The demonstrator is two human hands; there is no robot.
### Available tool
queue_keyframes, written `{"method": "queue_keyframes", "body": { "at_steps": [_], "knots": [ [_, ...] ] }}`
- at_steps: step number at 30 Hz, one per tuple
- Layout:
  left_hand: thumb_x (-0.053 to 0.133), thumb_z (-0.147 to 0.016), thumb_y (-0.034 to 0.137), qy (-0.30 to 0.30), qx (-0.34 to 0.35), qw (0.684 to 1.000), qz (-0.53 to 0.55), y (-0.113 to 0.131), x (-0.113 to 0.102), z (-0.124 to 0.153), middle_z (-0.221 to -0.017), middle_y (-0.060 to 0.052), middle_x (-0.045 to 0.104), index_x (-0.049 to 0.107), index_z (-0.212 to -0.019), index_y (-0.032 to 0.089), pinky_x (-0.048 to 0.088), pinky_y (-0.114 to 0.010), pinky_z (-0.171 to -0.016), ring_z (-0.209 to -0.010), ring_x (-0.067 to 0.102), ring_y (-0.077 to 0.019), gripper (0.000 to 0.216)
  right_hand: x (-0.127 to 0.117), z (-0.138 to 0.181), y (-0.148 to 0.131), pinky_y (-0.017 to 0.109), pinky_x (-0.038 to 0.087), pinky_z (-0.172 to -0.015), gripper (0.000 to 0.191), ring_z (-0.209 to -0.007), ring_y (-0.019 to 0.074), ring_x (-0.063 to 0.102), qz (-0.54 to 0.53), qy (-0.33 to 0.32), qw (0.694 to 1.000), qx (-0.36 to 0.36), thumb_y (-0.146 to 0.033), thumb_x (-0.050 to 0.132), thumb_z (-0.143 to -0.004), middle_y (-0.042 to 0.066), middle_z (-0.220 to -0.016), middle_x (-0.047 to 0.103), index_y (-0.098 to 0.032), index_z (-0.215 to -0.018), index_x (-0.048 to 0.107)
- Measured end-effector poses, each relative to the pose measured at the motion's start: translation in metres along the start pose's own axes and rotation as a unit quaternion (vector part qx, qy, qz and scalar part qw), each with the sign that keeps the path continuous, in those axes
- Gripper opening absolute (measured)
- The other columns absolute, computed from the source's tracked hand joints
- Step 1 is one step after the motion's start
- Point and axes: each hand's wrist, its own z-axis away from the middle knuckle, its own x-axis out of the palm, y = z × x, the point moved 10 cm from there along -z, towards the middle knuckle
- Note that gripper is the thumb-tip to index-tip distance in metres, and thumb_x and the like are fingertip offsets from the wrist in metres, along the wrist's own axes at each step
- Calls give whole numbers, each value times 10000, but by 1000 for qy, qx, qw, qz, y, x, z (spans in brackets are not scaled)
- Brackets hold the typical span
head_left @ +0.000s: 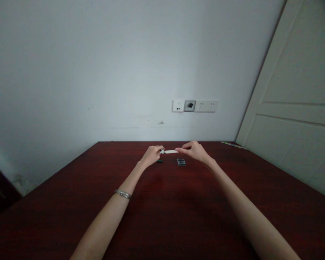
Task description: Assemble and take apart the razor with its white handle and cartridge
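Observation:
Both my arms reach out over a dark red wooden table (162, 216). My left hand (151, 155) and my right hand (195, 150) are raised a little above the far part of the table. Together they pinch a small flat white strip (171, 151), one hand at each end. Fingers of both hands are closed on it. A silver bracelet (122, 194) is on my left wrist. Below the hands, on the table, lie a tiny dark piece (159, 161) and a small dark rectangular case (181, 162).
A pale wall rises behind the table, with a row of white sockets and a switch plate (195, 105). A white door (298, 104) stands at the right. A thin light strip (233, 144) lies at the table's far right corner.

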Motion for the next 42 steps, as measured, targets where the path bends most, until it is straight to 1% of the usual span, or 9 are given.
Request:
{"method": "queue_keyframes", "body": {
  "at_steps": [4, 11, 15, 19, 23, 26, 34, 40, 42],
  "knots": [
    [435, -698, -28, 12, -5, 1000, -11, -6, -3, 3, -847, -37, 684, 650, -880, 170, 417, -204, -699, -747, 616, -136, 345, -2, 1, 9, 235, 258, -507, 595, -515, 106, 415, -14, 2, 1000, 18, -687, 427, -731, 5, -507, 529, -164, -587, 672],
    [449, -688, -33, 18, 20, 999, -19, 7, 0, 0, -873, -45, 670, 630, -882, 161, 423, -212, -705, -779, 608, -140, 328, 5, -1, -19, 231, 253, -502, 582, -525, 102, 407, -33, 1, 999, -30, -654, 422, -756, 8, -508, 529, -155, -581, 664],
    [427, -708, -39, 21, 41, 999, -15, 10, -6, 1, -863, -52, 661, 627, -868, 158, 422, -222, -725, -798, 601, -141, 323, 5, -2, -5, 231, 260, -500, 593, -516, 100, 399, -47, -11, 999, -22, -673, 430, -735, 9, -514, 527, -151, -579, 663],
    [428, -719, -36, 16, 33, 999, -18, 5, -6, 4, -868, -51, 659, 628, -876, 160, 426, -229, -742, -812, 601, -143, 321, 3, -3, 8, 237, 261, -497, 608, -510, 105, 402, -52, -1, 999, -2, -692, 437, -715, 12, -506, 518, -144, -585, 666],
    [436, -706, -37, 11, 18, 999, -28, 4, 1, 3, -871, -45, 659, 628, -882, 162, 429, -223, -732, -792, 601, -140, 328, 4, -4, -7, 238, 255, -500, 589, -518, 101, 405, -48, 10, 999, -22, -670, 430, -741, 9, -517, 530, -151, -595, 668],
    [434, -689, -50, 17, 26, 999, -34, 8, 1, 1, -888, -52, 659, 626, -892, 158, 429, -224, -728, -801, 601, -144, 349, 3, -4, -17, 235, 252, -500, 568, -518, 96, 397, -27, 10, 999, -34, -661, 445, -743, 4, -510, 528, -162, -596, 671],
    [412, -718, -40, 14, 20, 999, -49, 1, -4, 2, -892, -54, 660, 628, -882, 166, 430, -236, -766, -839, 602, -152, 341, -12, -3, 7, 244, 262, -511, 583, -508, 99, 409, -3, 22, 1000, 1, -671, 442, -742, 9, -514, 539, -157, -597, 678],
    [445, -705, -22, -3, 19, 998, -57, 7, 3, 1, -884, -54, 662, 631, -881, 162, 431, -227, -717, -778, 603, -152, 315, -3, -3, -23, 243, 251, -513, 559, -516, 99, 413, -8, 19, 999, -42, -652, 438, -760, 10, -517, 556, -173, -621, 691],
    [449, -695, -25, 4, 21, 998, -52, 7, 2, 1, -892, -51, 665, 630, -888, 164, 429, -224, -713, -778, 605, -151, 325, -1, -2, -25, 241, 246, -511, 544, -509, 95, 400, -2, 11, 999, -49, -642, 444, -764, 7, -507, 549, -179, -623, 692]
  ]
}}
